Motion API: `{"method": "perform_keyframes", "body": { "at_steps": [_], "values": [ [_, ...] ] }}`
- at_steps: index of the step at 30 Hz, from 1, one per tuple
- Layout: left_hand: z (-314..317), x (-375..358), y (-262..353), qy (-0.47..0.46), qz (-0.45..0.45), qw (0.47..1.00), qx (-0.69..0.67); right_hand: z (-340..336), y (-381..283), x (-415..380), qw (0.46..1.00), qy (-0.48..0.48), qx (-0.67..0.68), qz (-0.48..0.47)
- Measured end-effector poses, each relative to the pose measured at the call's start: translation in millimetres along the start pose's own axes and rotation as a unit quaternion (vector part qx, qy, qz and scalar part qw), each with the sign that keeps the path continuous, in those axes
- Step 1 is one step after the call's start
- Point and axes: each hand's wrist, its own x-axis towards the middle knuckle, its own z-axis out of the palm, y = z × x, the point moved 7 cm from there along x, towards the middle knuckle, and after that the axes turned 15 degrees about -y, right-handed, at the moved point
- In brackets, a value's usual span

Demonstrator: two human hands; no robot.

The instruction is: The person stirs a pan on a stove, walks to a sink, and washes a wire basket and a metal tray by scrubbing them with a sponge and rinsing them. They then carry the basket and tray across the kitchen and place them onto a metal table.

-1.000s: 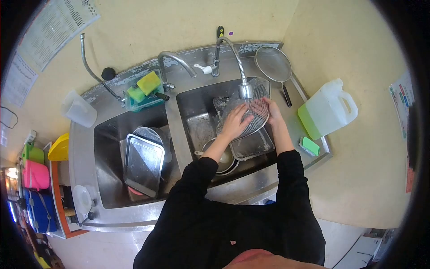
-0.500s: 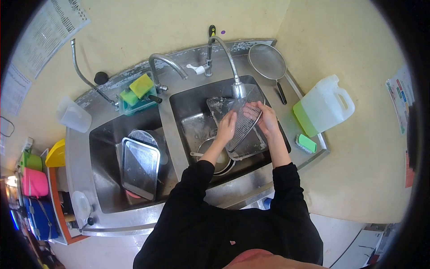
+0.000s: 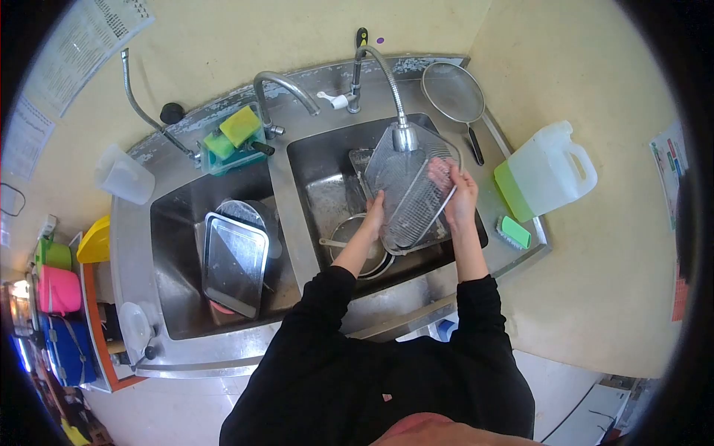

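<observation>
Both hands hold a wire mesh basket (image 3: 407, 189) under the running spray head (image 3: 405, 139) above the right sink basin. My left hand (image 3: 374, 217) grips its lower left edge, fingers partly hidden behind it. On the right side, my right hand (image 3: 462, 195) is closed around the rim, and some fingers show through the mesh. Beneath the basket lies a dark tray (image 3: 359, 158), mostly covered. A saucepan (image 3: 344, 227) with a light handle sits in the basin near my left wrist.
The left basin (image 3: 175, 297) holds a baking tray (image 3: 236, 264) leaning on other dishes. Around the rim are sponges (image 3: 240, 126) in a tub, a round strainer (image 3: 454, 91), a jug of green liquid (image 3: 543, 175), a green brush (image 3: 515, 233) and a plastic pitcher (image 3: 124, 175).
The basket has turned so its broad mesh face opens toward the spray. My left hand has shifted down to its lower left edge; my right hand has moved slightly right.
</observation>
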Motion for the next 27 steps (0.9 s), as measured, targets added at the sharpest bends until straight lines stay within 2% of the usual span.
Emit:
{"method": "perform_keyframes", "body": {
  "at_steps": [2,5,8,11,12,13,15,16,19,22,23,25,26,27],
  "values": [
    [36,-27,9,-0.038,-0.068,0.975,-0.206,-27,-7,-4,0.999,0.036,0.008,-0.009],
    [40,-21,22,-0.025,-0.036,0.960,-0.277,-71,-14,-7,0.995,0.096,0.027,-0.011],
    [43,-31,38,0.042,-0.047,0.949,-0.308,-104,-22,-20,0.988,0.145,0.062,0.004],
    [-17,39,14,0.008,0.105,0.980,-0.172,-130,-20,-34,0.989,0.103,0.106,-0.007],
    [-24,28,25,0.126,0.160,0.977,-0.064,-136,-16,-40,0.982,0.143,0.122,-0.003],
    [-22,7,42,0.240,0.212,0.946,0.046,-136,-13,-44,0.981,0.155,0.118,0.006],
    [6,-28,65,0.312,0.185,0.892,0.270,-134,-5,-47,0.977,0.176,0.114,0.026],
    [20,-47,78,0.344,0.171,0.842,0.378,-129,-2,-42,0.979,0.138,0.148,0.014],
    [72,-66,96,0.211,0.207,0.783,0.547,-120,14,-35,0.979,0.139,0.141,0.040],
    [121,-72,99,0.084,0.217,0.730,0.643,-98,23,-32,0.977,0.183,0.077,0.081],
    [124,-70,100,0.065,0.246,0.709,0.658,-91,25,-30,0.975,0.194,0.059,0.094],
    [124,-64,98,0.026,0.300,0.663,0.685,-107,40,-28,0.981,0.143,0.081,0.105],
    [120,-69,105,0.034,0.292,0.644,0.706,-117,45,-30,0.983,0.114,0.091,0.112],
    [106,-64,108,0.049,0.291,0.651,0.700,-118,48,-33,0.984,0.086,0.101,0.120]
  ]
}}
